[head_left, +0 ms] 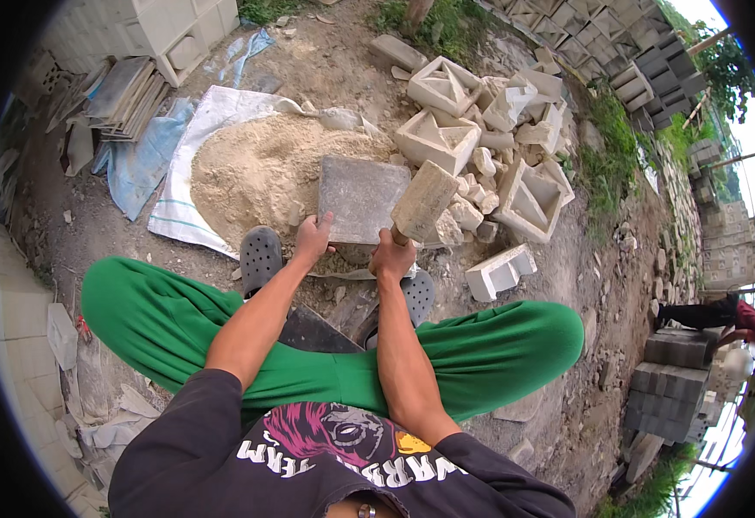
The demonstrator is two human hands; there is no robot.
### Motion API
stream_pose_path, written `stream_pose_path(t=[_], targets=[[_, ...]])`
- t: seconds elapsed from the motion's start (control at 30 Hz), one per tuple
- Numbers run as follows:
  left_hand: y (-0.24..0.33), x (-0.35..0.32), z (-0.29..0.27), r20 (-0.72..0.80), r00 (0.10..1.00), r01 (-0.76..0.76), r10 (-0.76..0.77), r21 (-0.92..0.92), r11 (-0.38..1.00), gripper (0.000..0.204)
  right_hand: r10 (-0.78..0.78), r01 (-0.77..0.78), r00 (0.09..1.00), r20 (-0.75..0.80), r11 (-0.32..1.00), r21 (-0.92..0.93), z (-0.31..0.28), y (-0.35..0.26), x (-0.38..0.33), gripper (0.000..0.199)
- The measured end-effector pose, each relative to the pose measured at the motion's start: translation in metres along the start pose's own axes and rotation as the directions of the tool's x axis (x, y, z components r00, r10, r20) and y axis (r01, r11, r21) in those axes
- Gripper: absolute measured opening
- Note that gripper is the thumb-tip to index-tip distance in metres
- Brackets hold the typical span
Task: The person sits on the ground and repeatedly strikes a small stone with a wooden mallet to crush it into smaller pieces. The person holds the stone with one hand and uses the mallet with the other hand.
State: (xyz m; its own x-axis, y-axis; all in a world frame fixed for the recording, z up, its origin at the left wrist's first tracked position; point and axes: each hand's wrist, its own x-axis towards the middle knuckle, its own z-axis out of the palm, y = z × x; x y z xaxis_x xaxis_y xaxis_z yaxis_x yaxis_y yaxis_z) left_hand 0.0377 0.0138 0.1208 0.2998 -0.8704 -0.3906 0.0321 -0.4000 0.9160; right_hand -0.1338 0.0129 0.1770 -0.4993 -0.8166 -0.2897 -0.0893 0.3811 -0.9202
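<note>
The person is sitting low on the ground with knees in green trousers spread wide and grey clogs planted in front. The left hand is gripping the lower left edge of a flat grey square slab, which is standing tilted between the feet, its face turned up toward the camera; the fingers are curling over that edge while the thumb is lying along the near side. The right hand is closing fully round the handle of a wooden mallet, whose pale blocky head is rising just above the fist and overlapping the slab's right edge; whether head and slab are touching cannot be told.

Behind the slab a mound of sand is lying on a white woven sheet. To the right, broken pale concrete blocks with hollow centres are piling up among rubble. Far right, another person is bending beside stacked grey blocks.
</note>
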Motion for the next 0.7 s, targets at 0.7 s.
stream_pose_path(t=[0.7], targets=[[-0.01, 0.034, -0.047, -0.243, 0.953, 0.07, 0.181, 0.757, 0.649, 0.067, 0.241, -0.223, 0.968, 0.065, 0.951, -0.213, 0.007, 0.072, -0.008, 0.042]])
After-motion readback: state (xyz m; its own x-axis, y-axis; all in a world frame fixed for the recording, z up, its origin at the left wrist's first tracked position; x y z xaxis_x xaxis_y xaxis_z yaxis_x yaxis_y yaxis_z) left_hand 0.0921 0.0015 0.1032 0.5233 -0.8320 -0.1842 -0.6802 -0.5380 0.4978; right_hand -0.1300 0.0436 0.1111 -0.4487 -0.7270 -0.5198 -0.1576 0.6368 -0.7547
